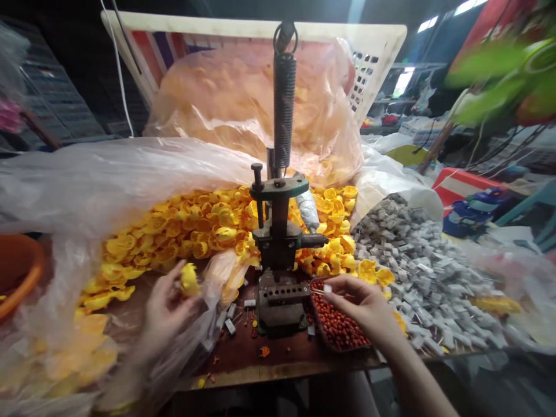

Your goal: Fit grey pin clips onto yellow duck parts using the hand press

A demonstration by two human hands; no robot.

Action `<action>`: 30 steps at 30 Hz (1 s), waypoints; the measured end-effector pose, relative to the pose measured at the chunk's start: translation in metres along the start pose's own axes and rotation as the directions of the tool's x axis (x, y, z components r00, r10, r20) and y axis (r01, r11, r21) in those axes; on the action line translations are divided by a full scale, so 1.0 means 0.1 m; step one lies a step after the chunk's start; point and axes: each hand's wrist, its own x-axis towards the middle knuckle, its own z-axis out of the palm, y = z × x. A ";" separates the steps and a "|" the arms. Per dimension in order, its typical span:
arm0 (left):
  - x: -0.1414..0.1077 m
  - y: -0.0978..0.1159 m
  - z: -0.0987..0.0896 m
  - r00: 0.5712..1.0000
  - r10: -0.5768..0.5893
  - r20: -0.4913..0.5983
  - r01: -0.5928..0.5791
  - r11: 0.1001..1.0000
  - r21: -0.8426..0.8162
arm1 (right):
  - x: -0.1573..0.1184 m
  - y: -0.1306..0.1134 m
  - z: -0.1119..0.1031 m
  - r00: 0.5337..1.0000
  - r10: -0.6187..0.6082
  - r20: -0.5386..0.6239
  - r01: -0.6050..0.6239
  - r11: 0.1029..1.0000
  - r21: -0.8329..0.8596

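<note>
My left hand (165,307) is closed on a yellow plastic shell (190,280), left of a small hand press (282,243). To the right of the press, my right hand (358,296) pinches a small white block with thin metal pins (327,288). Below that hand lies a tray of small red-orange parts (343,324). Many more yellow shells (174,226) are heaped behind the press and to its left. A pile of grey-white blocks with pins (408,260) spreads out on the right.
Behind the press stands a tilted white plastic crate (377,63) lined with a clear bag (243,87) of yellow shells. An orange tub (30,272) is at the left edge. A green fan (499,69) blurs at upper right. Loose bits lie near the table's front edge (252,370).
</note>
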 end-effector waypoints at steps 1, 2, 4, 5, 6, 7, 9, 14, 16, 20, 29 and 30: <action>-0.17 0.18 0.15 0.996 -0.012 0.090 0.030 0.979 -0.200 | -0.07 -0.06 0.16 0.994 -0.106 0.028 0.107 0.994 -0.025; -0.33 0.34 0.30 0.982 -0.008 0.186 0.073 0.935 -0.346 | -0.13 -0.12 0.32 0.974 -0.219 0.064 0.222 0.974 -0.050; -0.59 0.58 0.55 0.968 0.037 0.246 0.098 0.854 -0.511 | -0.24 -0.21 0.60 0.896 -0.415 0.156 0.433 0.895 -0.105; -0.67 0.66 0.64 0.975 0.061 0.214 0.069 0.831 -0.552 | -0.28 -0.24 0.71 0.855 -0.478 0.200 0.508 0.851 -0.136; -0.72 0.71 0.70 0.983 0.085 0.162 0.025 0.816 -0.578 | -0.32 -0.26 0.79 0.821 -0.519 0.237 0.561 0.811 -0.167; -0.75 0.73 0.73 0.988 0.108 0.111 -0.022 0.809 -0.588 | -0.34 -0.27 0.84 0.798 -0.539 0.269 0.594 0.779 -0.200; -0.74 0.71 0.74 0.985 0.154 0.073 -0.083 0.808 -0.583 | -0.38 -0.29 0.88 0.772 -0.544 0.328 0.628 0.732 -0.265; -0.76 0.58 0.71 0.958 0.260 0.122 -0.152 0.821 -0.550 | -0.44 -0.33 0.91 0.795 -0.493 0.354 0.600 0.725 -0.338; -0.78 0.55 0.71 0.960 0.265 0.090 -0.182 0.834 -0.520 | -0.43 -0.31 0.88 0.833 -0.446 0.328 0.525 0.825 -0.210; -0.78 0.53 0.67 0.975 0.207 0.082 -0.149 0.880 -0.451 | -0.22 -0.10 0.57 0.921 -0.291 0.259 0.379 0.822 -0.424; -0.77 0.53 0.76 0.987 -0.107 0.121 0.156 0.839 -0.522 | 0.19 0.42 0.07 0.978 0.110 0.178 0.128 0.362 -0.924; -0.77 0.55 0.78 0.972 -0.178 0.151 0.233 0.794 -0.562 | 0.18 0.41 0.07 0.978 0.106 0.180 0.131 0.363 -0.922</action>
